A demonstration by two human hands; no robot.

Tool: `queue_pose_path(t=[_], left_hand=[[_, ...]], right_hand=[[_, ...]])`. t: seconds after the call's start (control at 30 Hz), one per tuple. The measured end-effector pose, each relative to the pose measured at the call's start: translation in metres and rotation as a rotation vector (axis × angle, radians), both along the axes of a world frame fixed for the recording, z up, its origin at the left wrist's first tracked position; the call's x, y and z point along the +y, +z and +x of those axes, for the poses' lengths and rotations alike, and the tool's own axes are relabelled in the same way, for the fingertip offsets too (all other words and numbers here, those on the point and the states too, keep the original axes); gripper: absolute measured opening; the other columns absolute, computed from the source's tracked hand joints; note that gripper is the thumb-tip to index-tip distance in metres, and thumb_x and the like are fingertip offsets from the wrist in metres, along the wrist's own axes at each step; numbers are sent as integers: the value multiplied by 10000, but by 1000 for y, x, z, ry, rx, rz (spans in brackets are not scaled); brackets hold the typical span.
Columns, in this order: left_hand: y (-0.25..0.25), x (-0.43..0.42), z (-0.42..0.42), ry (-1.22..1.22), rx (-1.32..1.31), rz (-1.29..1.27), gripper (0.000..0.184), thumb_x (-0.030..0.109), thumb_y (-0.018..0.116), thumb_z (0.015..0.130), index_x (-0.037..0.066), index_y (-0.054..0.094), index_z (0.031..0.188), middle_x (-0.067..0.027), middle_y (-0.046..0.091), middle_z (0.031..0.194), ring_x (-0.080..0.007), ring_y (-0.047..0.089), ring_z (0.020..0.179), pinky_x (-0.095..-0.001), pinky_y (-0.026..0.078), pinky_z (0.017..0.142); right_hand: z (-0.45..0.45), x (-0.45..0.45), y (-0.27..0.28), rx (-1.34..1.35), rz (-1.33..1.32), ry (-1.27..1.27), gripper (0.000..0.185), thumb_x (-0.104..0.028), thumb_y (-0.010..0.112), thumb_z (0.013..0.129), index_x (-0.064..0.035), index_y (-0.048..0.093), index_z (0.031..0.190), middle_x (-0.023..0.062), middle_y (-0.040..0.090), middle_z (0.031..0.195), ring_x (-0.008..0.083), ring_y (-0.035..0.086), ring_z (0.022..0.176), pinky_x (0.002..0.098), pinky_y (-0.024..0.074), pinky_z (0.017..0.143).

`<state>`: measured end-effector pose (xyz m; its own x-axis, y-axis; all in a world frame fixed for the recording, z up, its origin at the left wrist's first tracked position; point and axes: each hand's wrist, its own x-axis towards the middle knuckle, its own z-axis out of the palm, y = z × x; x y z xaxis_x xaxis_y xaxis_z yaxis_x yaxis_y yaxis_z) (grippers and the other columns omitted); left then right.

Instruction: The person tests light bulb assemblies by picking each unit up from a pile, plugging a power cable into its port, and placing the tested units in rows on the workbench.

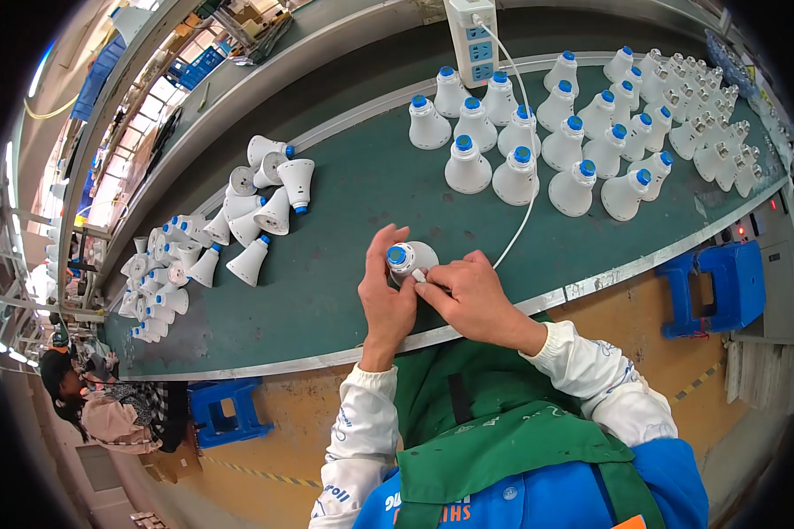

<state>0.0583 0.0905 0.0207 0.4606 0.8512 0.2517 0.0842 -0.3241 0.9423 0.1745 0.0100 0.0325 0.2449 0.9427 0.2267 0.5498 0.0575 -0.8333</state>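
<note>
A white cone-shaped housing with a blue cap (422, 255) stands on the green bench top in front of me. My left hand (386, 295) is closed round its left side, thumb toward the front. In a pinch, my right hand (472, 295) grips the small white plug of a cable (419, 276) against the housing's near side. Whether the plug sits inside a socket there cannot be made out. From my right hand the white cable (531, 167) runs up to a power strip (474, 44) at the back of the bench.
Upright blue-capped housings (573, 189) stand in rows at the back right, with metal-ended ones (715, 159) beyond. Similar housings (251, 260) lie heaped at the left. Blue stools (229, 412) stand below the bench's near edge. Another person (106, 410) is at the far left.
</note>
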Motion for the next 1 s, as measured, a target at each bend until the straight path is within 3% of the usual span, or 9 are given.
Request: queue_pose_path(t=[0.1, 0.17, 0.4, 0.47, 0.67, 0.8, 0.9, 0.97, 1.0], left_hand=[[-5, 7, -4, -37, 141, 94, 591, -155, 519, 683, 8, 480, 1249, -114, 549, 1235, -180, 534, 1112, -308, 437, 939], [-5, 8, -4, -27, 149, 158, 586, -147, 531, 672, 40, 502, 1226, -127, 585, 1156, -257, 597, 1023, -328, 470, 866], [9, 13, -8, -189, 178, 206, 553, -126, 547, 689, 37, 485, 1214, -128, 536, 1193, -282, 533, 1109, -350, 436, 912], [14, 13, -9, -247, 256, 101, 540, -114, 554, 700, 39, 471, 1212, -125, 535, 1179, -289, 527, 1102, -352, 433, 908], [20, 17, -12, -319, 264, 72, 498, -85, 547, 729, 46, 469, 1203, -118, 546, 1148, -283, 548, 1035, -339, 449, 848], [18, 18, -12, -308, 251, 75, 476, -81, 540, 733, 47, 481, 1187, -115, 572, 1120, -283, 569, 990, -336, 461, 821], [18, 18, -12, -280, 264, 52, 488, -91, 547, 703, 32, 504, 1173, -105, 611, 1125, -212, 581, 1059, -319, 438, 909], [15, 19, -12, -283, 239, 124, 453, -92, 524, 733, 47, 500, 1164, -121, 598, 1084, -295, 589, 962, -344, 473, 791], [14, 19, -12, -282, 239, 125, 453, -92, 524, 733, 47, 500, 1164, -121, 598, 1084, -295, 589, 962, -344, 473, 791]], right_hand=[[0, 3, 1, -17, 1, 8, 224, -227, 558, 836, -56, 632, 710, 118, 626, 654, 293, 580, 621, 387, 329, 660], [0, 3, 1, -16, 0, 3, 240, -234, 557, 835, -56, 633, 694, 116, 614, 626, 292, 575, 607, 385, 331, 658], [2, 1, 5, -15, -27, 22, 275, -251, 553, 838, -54, 628, 661, 111, 590, 585, 291, 567, 592, 385, 335, 662], [2, 0, 7, -12, -63, 40, 228, -227, 577, 835, -44, 627, 708, 98, 584, 600, 270, 533, 591, 359, 338, 692], [1, 2, 2, -20, -6, 13, 288, -248, 562, 838, -51, 618, 636, 112, 583, 573, 301, 546, 558, 381, 339, 648], [2, 2, 3, -26, -80, 45, 235, -218, 581, 832, -38, 611, 684, 104, 579, 596, 279, 529, 586, 363, 341, 687], [1, 3, 3, -37, -62, 36, 241, -214, 581, 831, -35, 604, 672, 105, 575, 590, 281, 529, 582, 362, 343, 685], [0, 3, 3, -5, -70, 34, 234, -205, 579, 829, -38, 604, 667, 102, 573, 592, 279, 528, 581, 360, 342, 683], [0, 3, 2, -6, -68, 35, 234, -205, 579, 829, -38, 604, 667, 102, 573, 592, 279, 528, 581, 360, 342, 683]])
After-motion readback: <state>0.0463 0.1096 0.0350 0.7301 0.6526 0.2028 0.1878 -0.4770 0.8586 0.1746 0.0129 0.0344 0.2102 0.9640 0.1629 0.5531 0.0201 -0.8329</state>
